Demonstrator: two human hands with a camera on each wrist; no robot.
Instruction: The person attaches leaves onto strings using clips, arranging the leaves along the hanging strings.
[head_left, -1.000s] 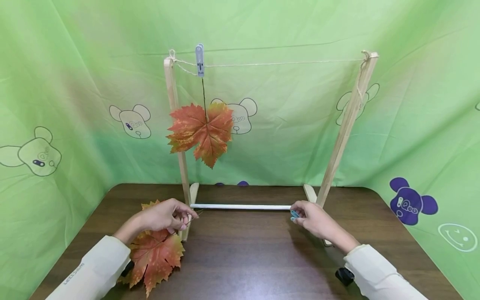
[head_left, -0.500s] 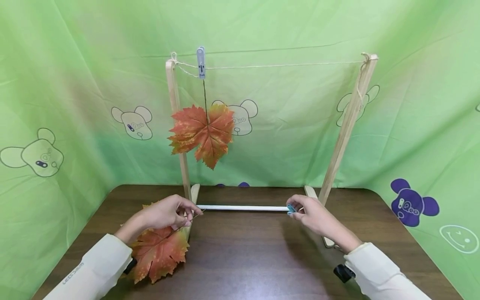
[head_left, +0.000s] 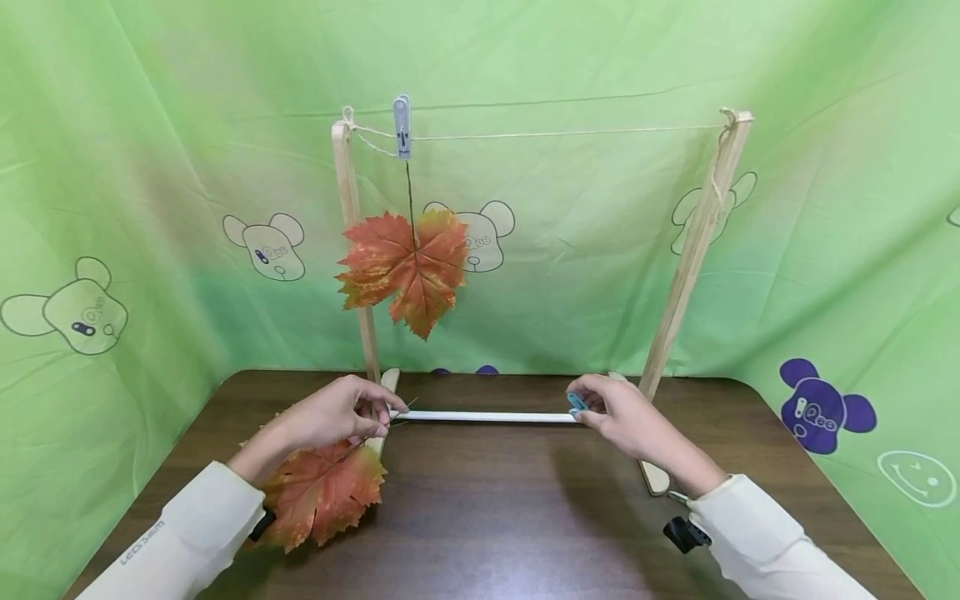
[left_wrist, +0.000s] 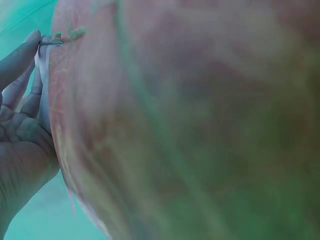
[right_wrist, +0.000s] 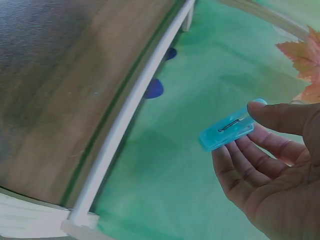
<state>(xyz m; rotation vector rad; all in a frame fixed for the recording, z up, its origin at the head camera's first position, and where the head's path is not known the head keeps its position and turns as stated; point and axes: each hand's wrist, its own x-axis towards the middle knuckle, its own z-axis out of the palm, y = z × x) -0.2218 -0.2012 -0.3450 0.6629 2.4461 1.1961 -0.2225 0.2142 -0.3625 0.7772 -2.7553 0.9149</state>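
Note:
My left hand pinches the thin stem of an orange-red maple leaf, which hangs below the hand, partly behind the wrist. In the left wrist view the leaf is blurred and fills most of the picture. Between thumb and fingers, my right hand holds a blue clothespin, near the right end of the white bar. Another maple leaf hangs by its stem from a grey clothespin on the string, close to the left post.
Two wooden posts, the left post and the right post, carry the string. A white bar joins them low down. The frame stands on a dark wooden table, with a green printed cloth behind.
The left hand has risen slightly and moved a little right with its leaf. The right hand has shifted slightly left and up, holding the blue clothespin. The hanging leaf stays on the string.

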